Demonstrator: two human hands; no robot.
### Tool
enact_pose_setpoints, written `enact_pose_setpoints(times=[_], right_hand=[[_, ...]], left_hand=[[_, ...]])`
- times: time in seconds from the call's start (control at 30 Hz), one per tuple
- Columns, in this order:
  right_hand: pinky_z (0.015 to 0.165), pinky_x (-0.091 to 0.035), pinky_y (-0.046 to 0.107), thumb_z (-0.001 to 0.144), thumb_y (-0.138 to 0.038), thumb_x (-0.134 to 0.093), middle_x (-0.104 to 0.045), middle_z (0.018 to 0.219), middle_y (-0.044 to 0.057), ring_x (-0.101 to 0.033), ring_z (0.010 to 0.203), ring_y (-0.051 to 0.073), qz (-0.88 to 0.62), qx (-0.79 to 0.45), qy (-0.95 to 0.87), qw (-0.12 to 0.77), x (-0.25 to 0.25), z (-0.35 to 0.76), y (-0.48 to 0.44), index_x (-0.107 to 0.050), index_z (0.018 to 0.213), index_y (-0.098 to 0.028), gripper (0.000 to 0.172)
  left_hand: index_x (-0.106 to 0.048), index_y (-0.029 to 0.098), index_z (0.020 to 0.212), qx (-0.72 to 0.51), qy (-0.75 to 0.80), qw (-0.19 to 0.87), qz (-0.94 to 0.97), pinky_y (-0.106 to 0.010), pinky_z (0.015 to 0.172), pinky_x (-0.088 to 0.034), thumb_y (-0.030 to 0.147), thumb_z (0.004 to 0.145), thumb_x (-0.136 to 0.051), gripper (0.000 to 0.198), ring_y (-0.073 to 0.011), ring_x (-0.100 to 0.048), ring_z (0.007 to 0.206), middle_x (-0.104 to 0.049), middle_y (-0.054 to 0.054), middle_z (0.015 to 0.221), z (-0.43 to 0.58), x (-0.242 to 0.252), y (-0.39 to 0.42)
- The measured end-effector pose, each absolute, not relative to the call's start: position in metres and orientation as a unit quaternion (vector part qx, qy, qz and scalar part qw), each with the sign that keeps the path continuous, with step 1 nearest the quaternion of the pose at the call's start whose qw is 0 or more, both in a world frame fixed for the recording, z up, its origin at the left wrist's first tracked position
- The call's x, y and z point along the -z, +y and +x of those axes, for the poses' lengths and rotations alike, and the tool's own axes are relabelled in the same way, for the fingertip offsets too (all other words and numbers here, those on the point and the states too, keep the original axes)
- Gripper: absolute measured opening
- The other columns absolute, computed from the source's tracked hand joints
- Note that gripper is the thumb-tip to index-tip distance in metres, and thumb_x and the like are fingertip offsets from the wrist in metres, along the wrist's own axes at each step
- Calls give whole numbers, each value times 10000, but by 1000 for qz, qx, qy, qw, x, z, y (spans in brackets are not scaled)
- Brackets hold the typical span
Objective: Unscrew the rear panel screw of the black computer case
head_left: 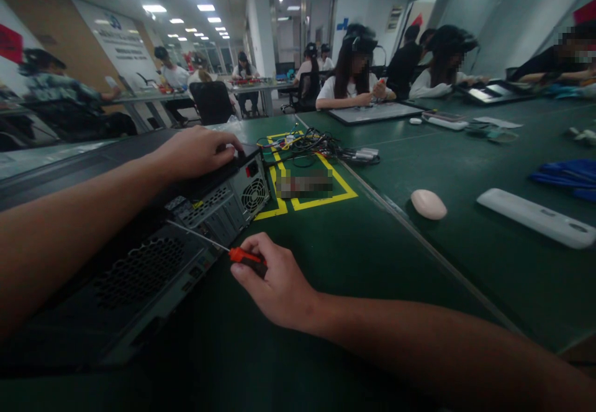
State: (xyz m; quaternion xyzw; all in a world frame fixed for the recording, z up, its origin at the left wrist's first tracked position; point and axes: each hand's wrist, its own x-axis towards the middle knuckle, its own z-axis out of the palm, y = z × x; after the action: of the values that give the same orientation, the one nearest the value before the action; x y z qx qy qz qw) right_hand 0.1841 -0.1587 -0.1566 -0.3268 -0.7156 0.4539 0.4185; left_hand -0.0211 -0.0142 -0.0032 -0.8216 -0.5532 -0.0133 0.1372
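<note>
A black desktop computer case (pixel 144 275) lies on the left, its metal rear panel with a fan grille (pixel 254 195) turned toward the right. My left hand (pixel 200 151) rests palm down on the top of the case near its far corner, fingers loosely bent and holding nothing. In my right hand (pixel 284 285) is a screwdriver (pixel 248 259) with an orange and black handle, gripped between thumb and fingers. Its thin shaft points left across the rear panel, and the tip reaches the edge of the case's dark side; exact contact cannot be made out.
On the green table (pixel 372 263), yellow tape (pixel 326 201) frames a blurred object (pixel 305 185). Behind it lies a heap of cables (pixel 316 144). To the right are a pale rounded object (pixel 428 205), a long white device (pixel 535 218) and blue cloth (pixel 568 176). Other people work beyond.
</note>
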Motion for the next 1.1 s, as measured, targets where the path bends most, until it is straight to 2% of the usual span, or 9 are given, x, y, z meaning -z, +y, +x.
enact_pose_setpoints(times=[0.23,0.57,0.73,0.93,1.1], right_hand=[[739,-524,339,995,-361,-680,-638,865,-20,-609,750,179,-325,-460,-711,421,156,184,-160,-604,1050,-243,150],[708,-530,325,1006,-366,-680,-671,890,0,-638,788,191,-327,-466,-709,416,157,183,-161,-619,1063,-239,151],[697,-512,323,1021,-364,-666,-651,853,-7,-623,761,183,-317,-471,-707,421,158,183,-160,-635,1067,-226,149],[757,-529,331,1049,-352,-659,-688,901,7,-655,822,191,-319,-456,-717,421,158,183,-159,-670,1065,-219,134],[847,-545,357,1075,-348,-625,-722,973,35,-677,888,202,-304,-424,-732,439,160,183,-157,-715,1066,-204,171]], left_hand=[[-792,176,1377,11,-553,139,-822,-347,774,-386,362,1052,-411,534,-216,-574,726,-752,-86,854,-20,3,-15],[-793,175,1389,10,-555,140,-820,-361,809,-410,366,1051,-404,550,-231,-609,771,-783,-114,927,-20,3,-14],[-811,213,1372,24,-563,124,-817,-392,805,-425,404,1013,-418,565,-263,-628,748,-737,-101,831,-21,4,-11],[-820,234,1344,33,-550,129,-824,-390,782,-437,435,1002,-409,571,-262,-640,730,-705,-93,758,-25,7,-7],[-825,228,1337,33,-547,126,-827,-387,820,-464,446,1014,-405,572,-262,-675,749,-712,-90,743,-26,7,-7]])
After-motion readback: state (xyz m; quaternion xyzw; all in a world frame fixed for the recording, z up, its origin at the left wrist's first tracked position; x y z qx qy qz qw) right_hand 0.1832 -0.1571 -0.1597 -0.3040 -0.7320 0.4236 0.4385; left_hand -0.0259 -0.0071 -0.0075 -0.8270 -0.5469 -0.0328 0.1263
